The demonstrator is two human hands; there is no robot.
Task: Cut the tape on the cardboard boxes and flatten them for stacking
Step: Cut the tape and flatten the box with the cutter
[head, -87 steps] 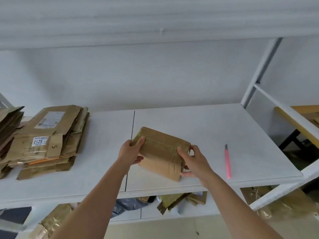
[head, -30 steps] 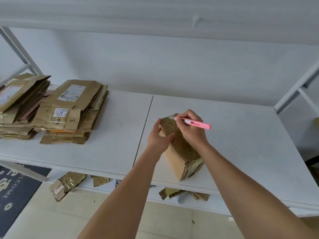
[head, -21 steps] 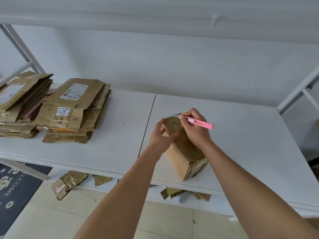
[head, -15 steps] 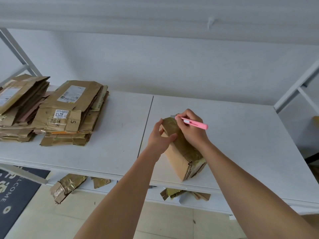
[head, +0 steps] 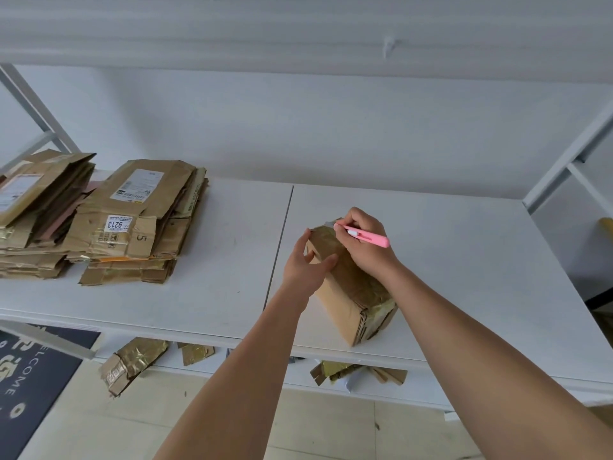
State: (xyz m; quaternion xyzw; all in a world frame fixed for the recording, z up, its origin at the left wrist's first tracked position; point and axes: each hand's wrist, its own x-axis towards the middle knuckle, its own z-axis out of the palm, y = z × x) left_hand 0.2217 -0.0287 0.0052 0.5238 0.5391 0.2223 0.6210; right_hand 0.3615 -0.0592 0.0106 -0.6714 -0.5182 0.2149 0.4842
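Observation:
A small taped cardboard box stands on the white shelf, its long side pointing away from me. My left hand grips the box's far left side, thumb on its taped top. My right hand holds a pink utility knife like a pen, with the blade end at the far top edge of the box.
Two stacks of flattened boxes lie on the shelf's left part. Crumpled cardboard pieces sit on the lower shelf. White frame posts rise at the left and right. A dark doormat lies on the floor.
Since 2.9 s ago my right hand picked up the pink knife from the shelf and brought it to the box's far top edge. Over the last second both hands have barely moved.

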